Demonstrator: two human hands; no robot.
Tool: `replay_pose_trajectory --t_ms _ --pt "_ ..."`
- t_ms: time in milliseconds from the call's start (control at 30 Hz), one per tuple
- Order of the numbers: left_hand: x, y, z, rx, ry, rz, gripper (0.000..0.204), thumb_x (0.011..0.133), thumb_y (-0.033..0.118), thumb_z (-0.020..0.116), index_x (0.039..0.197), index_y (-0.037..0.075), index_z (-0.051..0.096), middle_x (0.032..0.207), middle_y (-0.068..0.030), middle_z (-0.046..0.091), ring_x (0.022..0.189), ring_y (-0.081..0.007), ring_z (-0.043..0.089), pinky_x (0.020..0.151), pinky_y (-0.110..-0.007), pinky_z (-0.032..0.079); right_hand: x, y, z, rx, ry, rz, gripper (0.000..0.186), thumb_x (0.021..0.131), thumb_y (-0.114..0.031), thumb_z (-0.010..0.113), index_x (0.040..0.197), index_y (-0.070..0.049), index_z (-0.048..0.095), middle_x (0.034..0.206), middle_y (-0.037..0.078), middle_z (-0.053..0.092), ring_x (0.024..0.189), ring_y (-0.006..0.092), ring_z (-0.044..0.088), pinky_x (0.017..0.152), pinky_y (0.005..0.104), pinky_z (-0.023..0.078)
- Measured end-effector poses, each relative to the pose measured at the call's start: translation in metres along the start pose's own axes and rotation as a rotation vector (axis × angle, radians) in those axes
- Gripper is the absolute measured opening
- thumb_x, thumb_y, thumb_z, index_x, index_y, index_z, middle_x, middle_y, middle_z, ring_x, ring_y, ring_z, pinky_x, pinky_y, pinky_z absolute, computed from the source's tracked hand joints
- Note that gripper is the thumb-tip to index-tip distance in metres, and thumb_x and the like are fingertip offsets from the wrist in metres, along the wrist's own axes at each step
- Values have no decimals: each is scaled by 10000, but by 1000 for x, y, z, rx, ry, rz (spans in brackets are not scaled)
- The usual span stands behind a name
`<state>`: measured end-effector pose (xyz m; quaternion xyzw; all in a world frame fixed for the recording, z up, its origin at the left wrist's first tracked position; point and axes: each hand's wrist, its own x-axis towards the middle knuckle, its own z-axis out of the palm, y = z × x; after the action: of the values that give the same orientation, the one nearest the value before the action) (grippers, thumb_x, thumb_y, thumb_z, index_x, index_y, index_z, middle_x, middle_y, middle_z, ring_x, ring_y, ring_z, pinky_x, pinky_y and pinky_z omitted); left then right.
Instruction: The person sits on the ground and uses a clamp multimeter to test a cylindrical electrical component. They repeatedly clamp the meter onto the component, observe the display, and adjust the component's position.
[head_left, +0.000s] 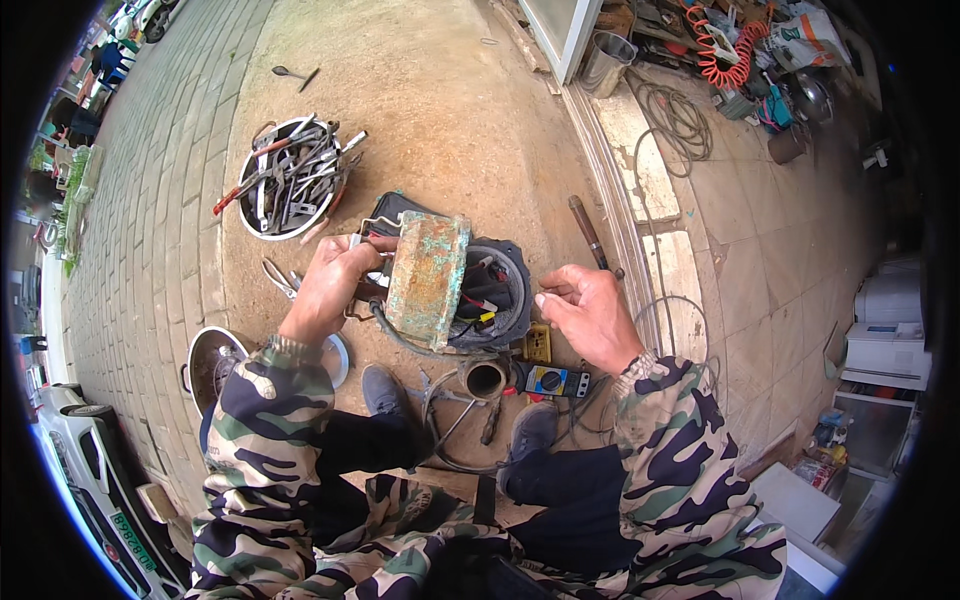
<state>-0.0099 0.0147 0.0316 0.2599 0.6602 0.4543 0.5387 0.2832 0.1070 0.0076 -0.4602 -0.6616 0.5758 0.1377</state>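
Note:
A rusty metal cover (428,282) with flaking green paint and a wire bail lies tilted over the left part of a dark round housing (517,290). Loose wires and a yellow connector (487,317) show inside the housing. At the cover's left edge, my left hand (335,285) is closed, its fingertips partly hidden behind the cover and bail; what it grips is unclear. My right hand (592,312) hovers just right of the housing, thumb and fingers pinched together, on something too small to make out. Under the housing, a round pipe opening (486,380) faces me.
By my right shoe lie a multimeter (556,382) and a yellow box (537,344). A bowl of hand tools (292,180) stands far left, a second pot (215,362) nearer. A hammer (588,232) lies beside the door track (625,195). Cables (672,125) coil beyond it.

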Motion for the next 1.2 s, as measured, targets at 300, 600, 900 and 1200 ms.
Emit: replay_pose_trajectory --t_ms 300,600,900,1200 --pt "3 0 9 183 -4 82 392 886 187 528 1096 -91 708 822 -46 671 650 -133 624 597 -265 539 -9 1 -1 -93 36 -46 243 832 -75 694 1017 81 696 907 228 741 854 284 748 772 360 580" --pt "-3 14 18 426 -59 166 437 910 216 515 1124 -128 679 898 -95 670 782 -159 646 661 -318 596 -11 9 25 -215 -93 -134 193 823 -133 730 898 45 741 820 207 732 755 282 739 718 361 571" --pt "-1 14 25 574 -57 167 413 936 220 488 1085 -111 683 900 -104 696 800 -148 654 664 -313 585 -15 6 33 -314 -52 -134 244 786 -193 778 869 32 738 811 225 709 771 355 723 704 403 558" --pt "-5 10 28 448 25 256 358 878 260 557 750 -71 604 596 -51 524 579 -128 493 554 -335 416 -14 -7 48 -464 76 -252 255 750 -233 797 838 -9 713 783 236 675 781 436 667 691 468 547"
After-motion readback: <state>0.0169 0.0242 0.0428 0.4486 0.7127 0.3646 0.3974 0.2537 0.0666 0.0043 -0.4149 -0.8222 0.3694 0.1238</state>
